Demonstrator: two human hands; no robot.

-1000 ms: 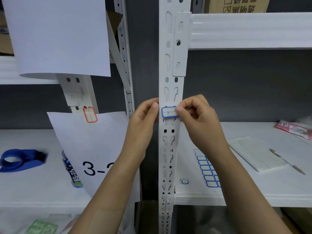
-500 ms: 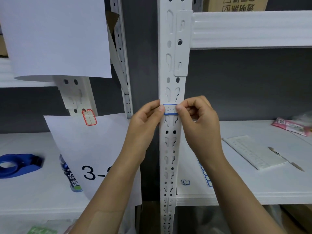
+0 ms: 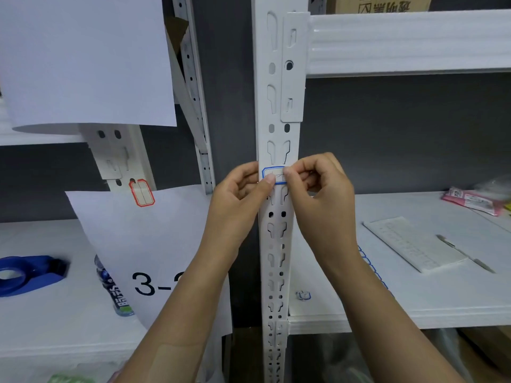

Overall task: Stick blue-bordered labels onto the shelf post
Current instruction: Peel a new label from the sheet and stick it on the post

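Left shelf board: a white board at the left, with a dark grey wall behind it
Tape dispenser: a blue tape dispenser lies on the left shelf board near the picture's edge
Upper sheet: a blank white sheet hangs over the left upright
Bottle: a small bottle lies on the board, partly under the lower sheet, its dark label printed in characters I cannot read
Red-bordered label: a red-bordered label sits at the top edge of the lower sheet, ruled but with no writing that shows
Lower sheet: a white numbered sheet reads "3-", the rest hidden by the left forearm
Left hand: the left hand has its thumb tip pressed on the label's left part
Blue-bordered label: the blue-bordered label lies across the front of the post, held between both hands; faint marks on it cannot be read
Shelf post: the white slotted shelf post stands upright at centre
Right hand: the right hand pinches the label's right end between thumb and forefinger
Right shelf board: a white board carrying a small blue-edged scrap, a label sheet mostly behind the right forearm, and a white ribbed pad
Pink packet: a pink packet lies at the far right, its print too small to read
Carton: a brown carton on the top shelf shows dark printed characters, cut off by the frame
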